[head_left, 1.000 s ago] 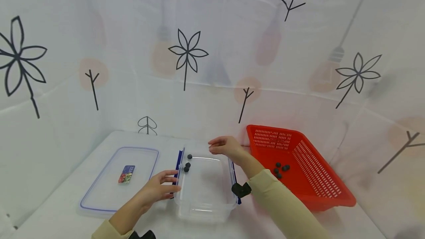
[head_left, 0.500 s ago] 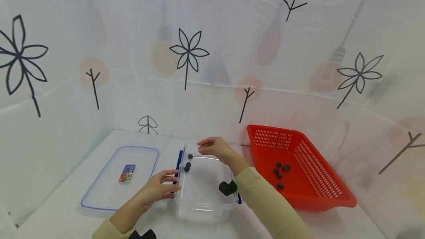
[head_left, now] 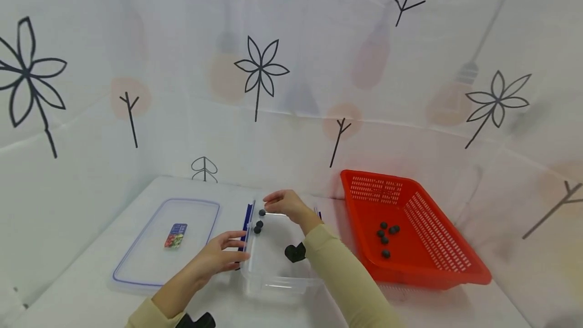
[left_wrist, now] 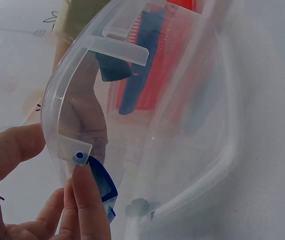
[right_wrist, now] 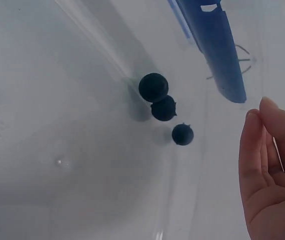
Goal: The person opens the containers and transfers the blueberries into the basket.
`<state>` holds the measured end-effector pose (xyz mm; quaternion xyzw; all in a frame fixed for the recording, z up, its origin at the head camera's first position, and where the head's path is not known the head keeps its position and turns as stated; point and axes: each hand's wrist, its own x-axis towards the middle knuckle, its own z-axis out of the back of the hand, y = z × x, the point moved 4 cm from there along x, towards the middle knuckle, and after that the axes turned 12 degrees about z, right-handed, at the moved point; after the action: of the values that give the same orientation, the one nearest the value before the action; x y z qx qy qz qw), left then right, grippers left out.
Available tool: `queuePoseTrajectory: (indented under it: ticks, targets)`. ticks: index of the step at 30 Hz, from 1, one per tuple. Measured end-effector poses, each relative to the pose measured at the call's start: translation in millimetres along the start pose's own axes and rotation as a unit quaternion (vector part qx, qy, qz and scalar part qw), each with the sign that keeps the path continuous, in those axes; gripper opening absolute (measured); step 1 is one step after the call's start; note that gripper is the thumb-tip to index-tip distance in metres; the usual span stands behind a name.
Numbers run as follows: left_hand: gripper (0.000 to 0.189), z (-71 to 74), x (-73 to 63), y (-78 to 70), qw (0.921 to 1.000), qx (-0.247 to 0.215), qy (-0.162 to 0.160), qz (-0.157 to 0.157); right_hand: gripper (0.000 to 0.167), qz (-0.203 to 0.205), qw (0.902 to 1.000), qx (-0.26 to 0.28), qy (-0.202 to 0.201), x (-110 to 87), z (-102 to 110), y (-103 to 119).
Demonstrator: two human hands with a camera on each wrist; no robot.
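A clear plastic storage box (head_left: 273,284) with blue side latches stands on the table. My left hand (head_left: 215,255) grips its left side, thumb and fingers at the rim by the blue latch (left_wrist: 102,182). Inside, three dark blueberries lie along the left side; two touch, and the third blueberry (right_wrist: 182,134) sits slightly apart. My right hand (head_left: 288,205) hovers over the box's back left corner, close to the farthest blueberry (head_left: 261,212). Its thumb and index fingertips (right_wrist: 253,117) come together with nothing visible between them.
To the right, a red perforated basket (head_left: 425,281) holds several more blueberries (head_left: 385,253). The box's flat lid (head_left: 136,270), blue-edged with a printed label (head_left: 175,236), lies at the left. A patterned white cloth (head_left: 291,135) hangs behind the table.
My right hand has moved left across the box, from its back right part to the back left corner. Another blueberry in the basket has come into view. The left hand stays put.
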<state>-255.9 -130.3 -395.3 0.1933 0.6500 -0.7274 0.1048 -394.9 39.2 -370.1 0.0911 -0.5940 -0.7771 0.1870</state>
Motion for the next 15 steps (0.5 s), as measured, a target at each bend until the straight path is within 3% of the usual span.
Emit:
queuePoseTrajectory:
  ticks: [9, 15]
  targets:
    - [0.059, 0.5, -1.5, -2.2, 1.0, -0.003, 0.001, -0.002, 0.023, -0.019, 0.9969, -0.073, 0.022, 7.1, -9.5, -9.1]
    - [0.06, 0.2, -2.8, -3.1, 0.9999, -0.003, 0.008, -0.007, 0.022, -0.035, 0.9882, -0.14, 0.051, 7.1, -15.9, -17.4]
